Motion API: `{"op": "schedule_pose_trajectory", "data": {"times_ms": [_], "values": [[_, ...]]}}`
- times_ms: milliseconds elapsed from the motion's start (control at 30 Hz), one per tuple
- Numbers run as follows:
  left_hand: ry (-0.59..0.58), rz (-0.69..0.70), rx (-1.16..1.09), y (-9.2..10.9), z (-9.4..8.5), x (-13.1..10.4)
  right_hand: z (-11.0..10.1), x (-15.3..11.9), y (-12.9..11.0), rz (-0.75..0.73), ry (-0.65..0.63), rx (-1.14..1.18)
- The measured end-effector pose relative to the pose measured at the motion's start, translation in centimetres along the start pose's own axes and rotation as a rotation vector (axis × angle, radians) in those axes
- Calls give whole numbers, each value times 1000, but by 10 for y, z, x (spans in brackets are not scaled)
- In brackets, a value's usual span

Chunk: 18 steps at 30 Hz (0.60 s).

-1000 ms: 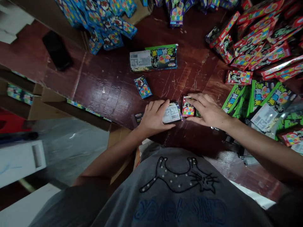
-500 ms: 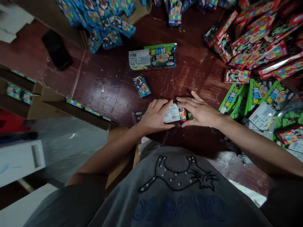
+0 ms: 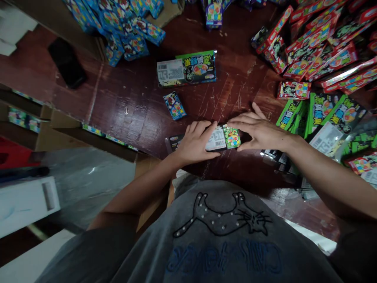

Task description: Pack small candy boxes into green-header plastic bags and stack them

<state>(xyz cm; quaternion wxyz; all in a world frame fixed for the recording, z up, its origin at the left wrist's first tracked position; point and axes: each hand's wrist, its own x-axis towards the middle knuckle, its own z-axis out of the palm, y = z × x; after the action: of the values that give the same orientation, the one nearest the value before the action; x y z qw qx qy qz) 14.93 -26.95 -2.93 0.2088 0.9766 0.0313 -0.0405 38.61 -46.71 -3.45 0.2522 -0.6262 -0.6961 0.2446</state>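
My left hand (image 3: pixel 196 142) is wrapped over a black package with a white label (image 3: pixel 216 138), which lies on the dark red table near my body. At the package's right end sits a small green box (image 3: pixel 232 136). My right hand (image 3: pixel 259 131) touches that box with its fingertips, thumb and fingers apart around its right end. Beyond my hands are a small blue box (image 3: pixel 174 105) and a black-and-green package (image 3: pixel 187 69), both lying flat.
Red boxes (image 3: pixel 312 47) are heaped at the right, above green-and-black packages (image 3: pixel 324 114). Blue boxes (image 3: pixel 134 43) and a purple box (image 3: pixel 214 13) lie at the far side. A black phone (image 3: pixel 67 63) and open cartons (image 3: pixel 64 129) are at the left.
My right hand has shifted slightly right. The red box seen between my hands no longer shows, and the green box now shows against the label. The view has moved slightly.
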Motion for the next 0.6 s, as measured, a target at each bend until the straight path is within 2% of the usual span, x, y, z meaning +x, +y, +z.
{"op": "schedule_pose_trajectory", "data": {"times_ms": [133, 267, 367, 500, 600], "values": [[22, 3, -45, 1, 2, 2, 4, 7, -1, 2, 1, -21], [39, -54, -49, 5, 1, 4, 11, 1, -14, 106, 146, -140], [30, -81, -32, 8, -1, 5, 24, -10, -27, 137, 201, -210], [4, -53, 39, 14, -4, 8, 42, -17, -40, 124, 189, -225], [23, -15, 81, 15, -16, 15, 35, -21, -49, 163, 234, -202]]}}
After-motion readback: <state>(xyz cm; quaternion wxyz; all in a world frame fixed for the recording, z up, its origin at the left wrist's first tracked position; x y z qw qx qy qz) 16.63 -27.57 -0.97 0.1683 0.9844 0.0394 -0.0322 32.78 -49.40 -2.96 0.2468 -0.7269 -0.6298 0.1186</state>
